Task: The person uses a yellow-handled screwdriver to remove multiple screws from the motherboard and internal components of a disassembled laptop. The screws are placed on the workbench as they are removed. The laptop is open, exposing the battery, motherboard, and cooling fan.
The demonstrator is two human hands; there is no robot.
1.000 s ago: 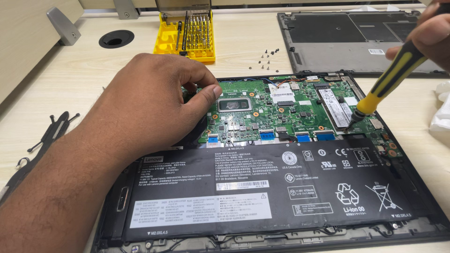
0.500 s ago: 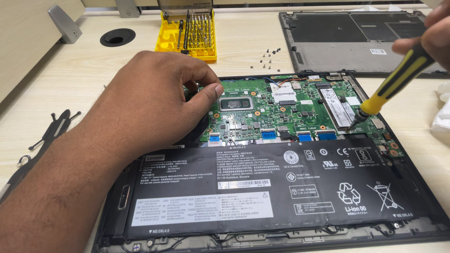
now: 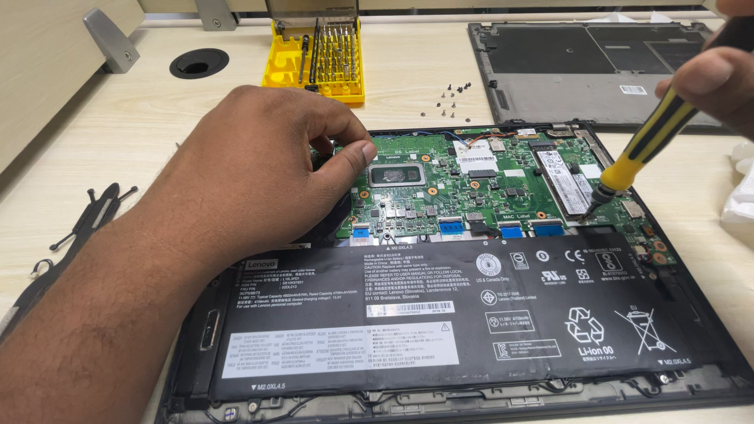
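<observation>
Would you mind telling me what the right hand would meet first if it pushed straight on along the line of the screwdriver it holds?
The right hand holds the yellow-and-black screwdriver slanting down and left. Its tip already seems to rest at the end of the narrow storage card on the green circuit board, so that spot would come first; exact contact is hard to judge.

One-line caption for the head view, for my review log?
Right hand sets a yellow-and-black screwdriver on the green circuit board of an opened black laptop; left hand steadies it.
</observation>
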